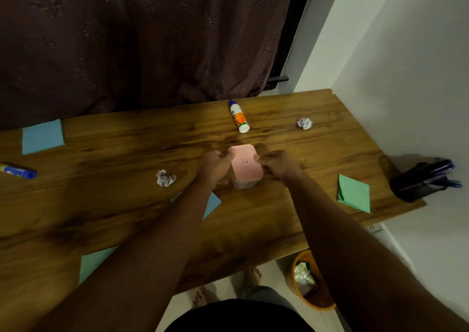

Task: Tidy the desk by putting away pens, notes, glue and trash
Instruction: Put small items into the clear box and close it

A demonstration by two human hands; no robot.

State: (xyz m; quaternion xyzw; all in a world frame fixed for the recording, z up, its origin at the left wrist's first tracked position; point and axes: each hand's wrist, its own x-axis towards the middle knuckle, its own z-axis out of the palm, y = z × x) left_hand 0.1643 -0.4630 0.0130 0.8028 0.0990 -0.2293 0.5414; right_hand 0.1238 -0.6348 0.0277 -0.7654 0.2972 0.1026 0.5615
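Wooden worktop seen from above, dark curtain behind it at 12 o'clock.

Far left, 9 o'clock: blue glue stick lying flat at the frame edge. Just above it, at 10 o'clock, a blue square sticky-note pad is laid near the back edge. At 7 o'clock a green sticky-note pad is partly hidden by the left forearm.

Left of centre: crumpled white paper ball on the bare wood. Just right of it, a second blue note pad is mostly covered by the left arm.

Centre: small clear plastic box with a pink lid, upright on the worktop. Left hand is wrapped around its left side, fingers curled, grip closed on the box. Right hand is pressed to the right edge of the lid, fingers bent; contact seen, a full grasp cannot be told.

At 12 o'clock from the box: white glue bottle with orange label and blue cap, lying on its side, well apart from the hands. At 1 o'clock: second crumpled white paper ball.

At 3 o'clock: green note pad. Far right edge: black pen holder with blue pens inside.

On the floor at 5 o'clock, under the worktop edge: orange waste bin with crumpled trash inside.
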